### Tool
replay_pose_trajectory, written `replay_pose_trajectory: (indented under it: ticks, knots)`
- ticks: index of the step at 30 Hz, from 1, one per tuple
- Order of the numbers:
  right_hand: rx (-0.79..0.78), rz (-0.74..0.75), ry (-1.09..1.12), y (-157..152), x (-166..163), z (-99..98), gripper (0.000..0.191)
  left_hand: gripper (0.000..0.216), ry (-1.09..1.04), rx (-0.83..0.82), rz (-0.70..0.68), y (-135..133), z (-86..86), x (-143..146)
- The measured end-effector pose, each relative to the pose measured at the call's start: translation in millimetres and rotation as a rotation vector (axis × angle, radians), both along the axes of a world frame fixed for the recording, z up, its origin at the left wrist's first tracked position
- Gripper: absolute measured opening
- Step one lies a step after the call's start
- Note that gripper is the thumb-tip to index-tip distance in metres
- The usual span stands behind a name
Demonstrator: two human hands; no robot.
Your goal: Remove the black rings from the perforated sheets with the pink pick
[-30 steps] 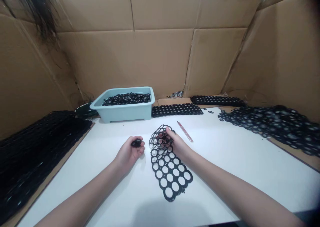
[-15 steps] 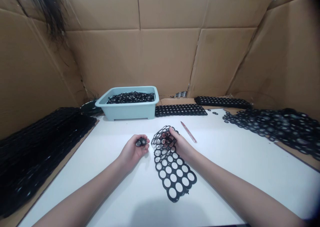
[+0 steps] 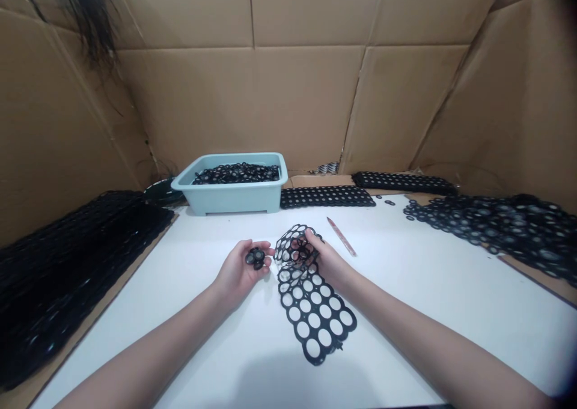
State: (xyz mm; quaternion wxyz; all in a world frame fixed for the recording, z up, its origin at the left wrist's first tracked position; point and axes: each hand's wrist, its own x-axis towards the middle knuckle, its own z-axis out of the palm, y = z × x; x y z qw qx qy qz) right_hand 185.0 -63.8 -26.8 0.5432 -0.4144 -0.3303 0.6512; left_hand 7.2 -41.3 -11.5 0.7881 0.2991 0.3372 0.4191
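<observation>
Perforated black sheet [image 3: 315,319] lies on the white table [image 3: 252,337] in front of you, its lower end flat and its upper end bunched into your right grip [image 3: 327,259], with the fingers pressed together on the folds. It looks light, soft and rubbery (it buckles easily), so the webbing between the holes seems the safest place to take hold. Your left grip [image 3: 237,271] sits just beside it, half-curled and pinching a small clump of black rings [image 3: 256,257]. Farther off are a light-blue plastic tub [image 3: 232,200] of rings, a slim pink tool [image 3: 341,236], a long stack of sheets [image 3: 76,265] to your left and a loose heap of black rings [image 3: 496,235] to your right.
</observation>
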Motion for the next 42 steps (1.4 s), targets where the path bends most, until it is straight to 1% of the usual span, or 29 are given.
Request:
replay_pose_trajectory:
  ticks: [5, 9, 12, 15, 21, 24, 29, 31, 35, 42]
  knots:
    - [0.047, 0.011, -0.072, 0, -1, -1.1, 0.039, 0.024, 0.0, -0.007, -0.019, 1, -2.8, -1]
    - [0.101, 0.036, -0.23, -3, -2, 2.7, 0.041, 0.025, -0.002, -0.004, -0.054, 2, -4.8, -1]
    - [0.123, 0.03, -0.355, -6, -4, 7.6, 0.038, 0.026, -0.013, 0.007, -0.077, 2, -5.6, -1]
    - [0.146, 0.011, -0.422, -7, -6, 9.9, 0.036, 0.026, -0.019, 0.008, -0.088, 1, -5.3, -1]
    - [0.179, -0.081, -0.444, -3, -6, 4.5, 0.035, 0.03, -0.037, 0.032, -0.117, -3, -2.0, 2]
    - [0.207, -0.082, -0.44, -3, -6, 3.6, 0.034, 0.033, -0.044, 0.044, -0.145, -6, -0.6, 3]
    - [0.231, -0.058, -0.52, -6, -5, 6.5, 0.034, 0.036, -0.01, 0.109, -0.18, -9, -2.7, 4]
    - [0.242, -0.04, -0.534, -6, -4, 6.6, 0.033, 0.035, -0.005, 0.134, -0.184, -10, -4.0, 4]
    - [0.254, -0.01, -0.551, -5, -3, 4.6, 0.033, 0.024, 0.033, 0.178, -0.2, -12, -5.6, 5]
    - [0.319, 0.059, -0.612, -5, -2, 1.4, 0.028, 0.014, 0.224, 0.286, -0.282, -15, -6.7, 8]
